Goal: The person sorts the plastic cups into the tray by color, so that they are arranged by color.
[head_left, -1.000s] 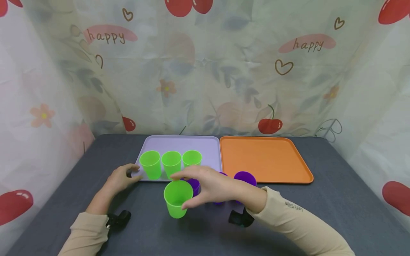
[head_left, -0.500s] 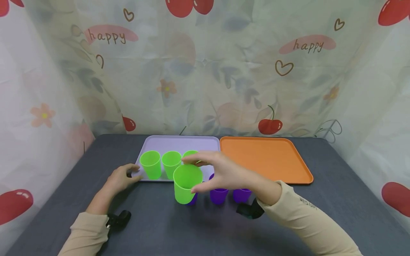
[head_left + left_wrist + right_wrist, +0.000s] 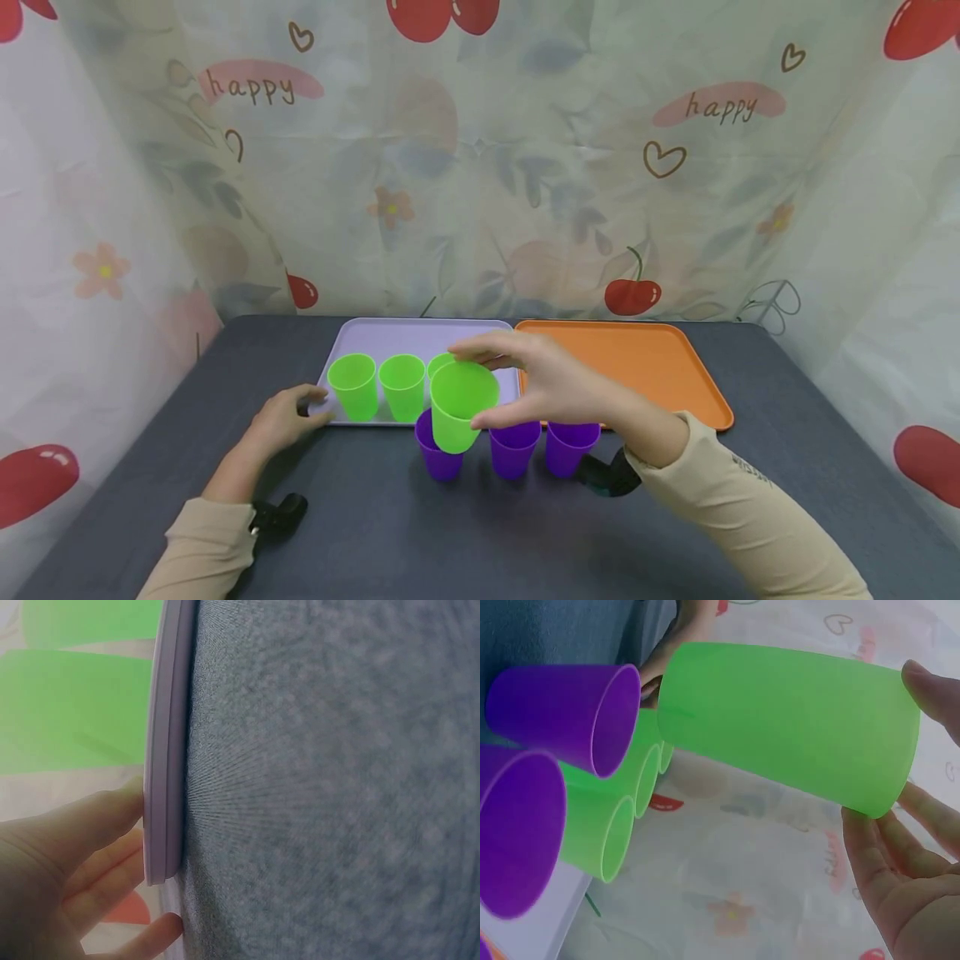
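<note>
My right hand [image 3: 551,383] pinches the rim of a green cup [image 3: 456,417] between thumb and fingers, holding it in the air above the front edge of the lavender tray [image 3: 420,333]. In the right wrist view the held cup [image 3: 787,724] has its rim at the fingertips. At the tray's front left corner, my left hand [image 3: 281,417] holds the rim; the left wrist view shows its thumb against the tray wall [image 3: 165,750]. Three green cups stand in a row on that tray, the rightmost [image 3: 438,364] partly hidden by the held one.
Three purple cups stand on the dark table [image 3: 375,533] in front of the trays: a left one [image 3: 441,463], a middle one [image 3: 513,457] and a right one [image 3: 567,454]. An orange tray [image 3: 630,358] lies right of the lavender one. Patterned curtains enclose the table.
My right hand has carried the green cup up, away from me and to the right, toward the lavender tray. Purple cups behind it have come into view. The left hand stays put.
</note>
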Available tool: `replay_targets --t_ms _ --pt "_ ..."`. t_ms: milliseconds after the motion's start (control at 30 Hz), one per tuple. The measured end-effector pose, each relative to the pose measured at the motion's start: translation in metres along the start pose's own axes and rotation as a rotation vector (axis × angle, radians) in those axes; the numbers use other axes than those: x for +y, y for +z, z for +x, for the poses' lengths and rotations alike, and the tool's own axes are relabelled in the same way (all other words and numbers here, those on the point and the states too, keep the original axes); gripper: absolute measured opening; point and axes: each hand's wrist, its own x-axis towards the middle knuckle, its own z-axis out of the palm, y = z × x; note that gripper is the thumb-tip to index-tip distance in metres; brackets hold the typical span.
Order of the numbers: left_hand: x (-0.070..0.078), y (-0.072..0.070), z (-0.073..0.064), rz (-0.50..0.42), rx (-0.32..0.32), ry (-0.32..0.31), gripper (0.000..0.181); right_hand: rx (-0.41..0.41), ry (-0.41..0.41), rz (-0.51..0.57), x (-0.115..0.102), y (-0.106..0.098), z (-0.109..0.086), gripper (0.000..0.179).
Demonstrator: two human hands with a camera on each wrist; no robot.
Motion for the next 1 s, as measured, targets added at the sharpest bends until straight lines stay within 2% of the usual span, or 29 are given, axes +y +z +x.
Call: replay_targets --t_ms 300,567,1000 --pt "-0.001 0.000 0.001 0.003 0.002 -0.006 0.048 0.015 0.079 -0.012 0.006 -0.016 -0.004 0.061" --pt "-0.003 0.001 0.001 0.005 0.006 0.001 0.048 0.051 0.126 -0.019 0.020 -0.028 -0.006 0.060" --pt "0.000 0.000 0.001 0.008 0.006 -0.007 0.047 0.037 0.208 -0.007 0.048 -0.045 -0.003 0.061"
